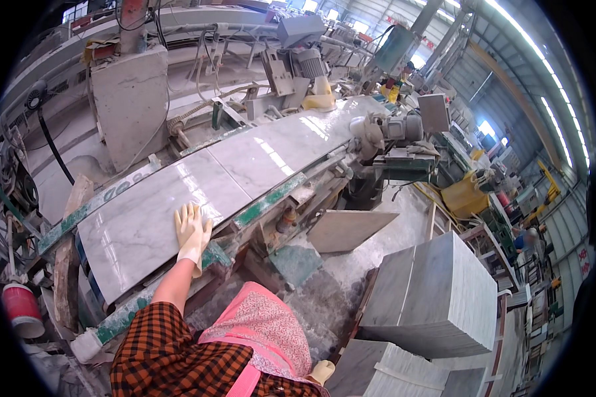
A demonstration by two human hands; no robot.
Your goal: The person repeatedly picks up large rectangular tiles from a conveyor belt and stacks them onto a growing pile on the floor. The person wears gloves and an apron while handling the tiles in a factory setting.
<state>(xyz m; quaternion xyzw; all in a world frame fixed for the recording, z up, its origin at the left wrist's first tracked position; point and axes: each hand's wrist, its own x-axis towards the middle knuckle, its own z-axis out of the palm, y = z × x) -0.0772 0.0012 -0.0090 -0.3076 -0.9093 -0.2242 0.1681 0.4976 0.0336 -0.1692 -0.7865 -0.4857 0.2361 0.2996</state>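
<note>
Forward, left arm (175, 286) extended, left hand (191, 229) palm-down on slab (136, 237)

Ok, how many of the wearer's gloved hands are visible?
2. The left hand rests on the nearer grey-white slab; the right hand, only partly visible, is near the lower edge beside a slab stack.

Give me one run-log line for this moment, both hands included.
left hand: gloved, resting on glossy veined slab | right hand: gloved, beside stacked slabs, contact unclear | slab: lying on green-edged bed
</note>
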